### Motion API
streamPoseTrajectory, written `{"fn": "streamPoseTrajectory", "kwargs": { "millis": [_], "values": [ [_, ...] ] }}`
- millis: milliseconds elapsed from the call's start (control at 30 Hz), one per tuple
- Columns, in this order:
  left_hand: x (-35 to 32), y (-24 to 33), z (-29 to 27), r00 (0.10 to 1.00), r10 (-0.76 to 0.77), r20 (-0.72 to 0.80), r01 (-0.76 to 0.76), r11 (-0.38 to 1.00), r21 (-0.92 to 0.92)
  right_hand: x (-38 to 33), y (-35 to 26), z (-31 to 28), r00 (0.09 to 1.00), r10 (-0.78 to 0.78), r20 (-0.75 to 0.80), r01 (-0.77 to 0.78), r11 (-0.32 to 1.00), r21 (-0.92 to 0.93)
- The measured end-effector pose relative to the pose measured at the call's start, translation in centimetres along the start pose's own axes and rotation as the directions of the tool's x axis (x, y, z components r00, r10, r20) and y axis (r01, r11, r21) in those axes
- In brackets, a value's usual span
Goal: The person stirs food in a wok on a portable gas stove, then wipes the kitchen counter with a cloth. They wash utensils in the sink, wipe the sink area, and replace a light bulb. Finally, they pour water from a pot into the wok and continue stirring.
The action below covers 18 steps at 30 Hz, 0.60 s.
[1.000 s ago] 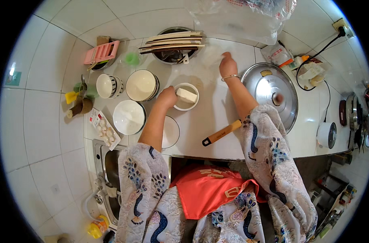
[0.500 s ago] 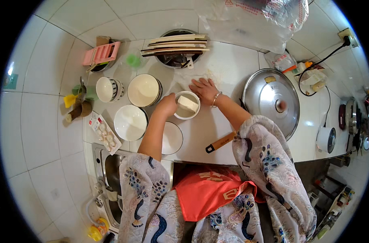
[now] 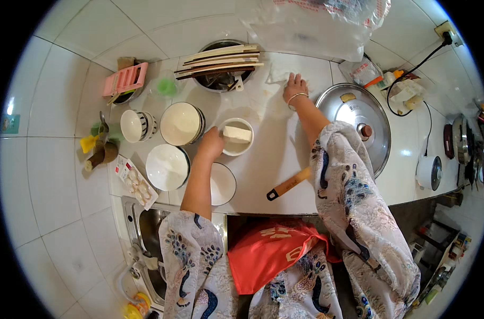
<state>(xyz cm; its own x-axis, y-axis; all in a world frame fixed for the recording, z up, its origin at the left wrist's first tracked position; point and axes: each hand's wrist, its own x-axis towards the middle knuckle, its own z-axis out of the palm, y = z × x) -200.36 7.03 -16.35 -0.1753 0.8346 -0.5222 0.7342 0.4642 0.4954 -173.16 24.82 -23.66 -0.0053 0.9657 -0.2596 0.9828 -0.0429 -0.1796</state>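
Head camera view: the left hand [image 3: 212, 143] grips the left rim of a small white bowl [image 3: 237, 151] with a pale block [image 3: 237, 134] inside, mid-worktop [image 3: 260, 178], while the right hand [image 3: 295, 89] lies open, palm down, against what looks like a white cloth [image 3: 277, 73] at far right of the bowl. Wiping appears to be the step in hand; whether the bowl is lifted cannot be told. The next move seems to call for flat pressure on the cloth and a level bowl, clear of the stacked bowls [image 3: 179, 123] at left.

Smooth bowl [image 3: 238, 150], shiny mtl. lid [image 3: 358, 112]
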Motion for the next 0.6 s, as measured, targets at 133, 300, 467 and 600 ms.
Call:
{"fn": "streamPoseTrajectory", "kwargs": {
  "millis": [133, 300, 467, 600],
  "values": [
    [0.1, 1.1, -0.3, 0.998, -0.059, -0.027, 0.054, 0.989, -0.137, -7.5, -2.1, 0.9, 0.991, 0.093, 0.098, -0.097, 0.995, 0.038],
    [0.1, 2.7, 0.4, 0.992, -0.019, -0.122, -0.001, 0.987, -0.16, -18.1, -3.0, -0.7, 0.911, -0.049, 0.41, 0.063, 0.998, -0.022],
    [-1.0, 4.0, 1.2, 0.985, -0.122, -0.12, 0.047, 0.867, -0.497, -20.9, -1.2, -3.4, 0.858, -0.291, 0.422, 0.285, 0.955, 0.08],
    [-5.9, 5.9, 2.9, 0.905, 0.179, -0.385, -0.178, 0.983, 0.04, -24.0, 2.5, -5.1, 0.864, -0.501, 0.051, 0.477, 0.848, 0.232]
  ]
}}
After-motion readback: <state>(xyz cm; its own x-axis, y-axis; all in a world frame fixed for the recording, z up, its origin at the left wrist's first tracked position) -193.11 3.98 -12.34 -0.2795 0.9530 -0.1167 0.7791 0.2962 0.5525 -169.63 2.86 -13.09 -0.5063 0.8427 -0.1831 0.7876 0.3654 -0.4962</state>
